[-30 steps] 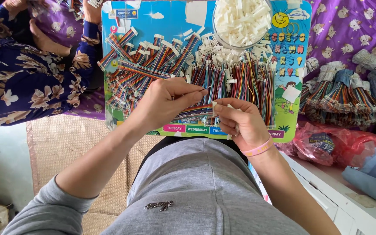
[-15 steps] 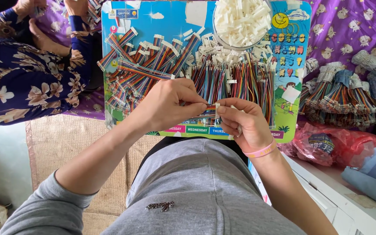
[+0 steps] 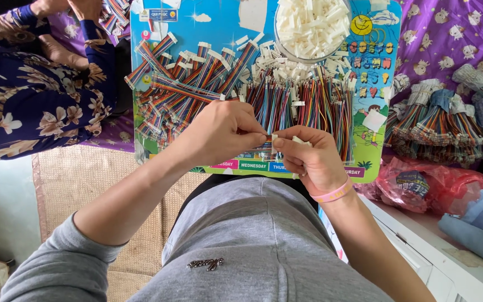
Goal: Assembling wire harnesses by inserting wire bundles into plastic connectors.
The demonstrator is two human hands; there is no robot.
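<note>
The colourful board [image 3: 197, 17] on the lap carries the rainbow wire bundles [image 3: 191, 84], loose coloured wires [image 3: 308, 103] and a clear bowl of white connectors [image 3: 312, 25]. Over its near edge, the left hand [image 3: 219, 131] and right hand [image 3: 308, 159] meet, both arms bent inward. The step in hand seems to be joining a wire end to a small white connector [image 3: 274, 137]. The left grip pinches the wire end, the right grip pinches the connector between thumb and forefinger. The next move probably calls for a straight, careful push, so the pins do not bend
</note>
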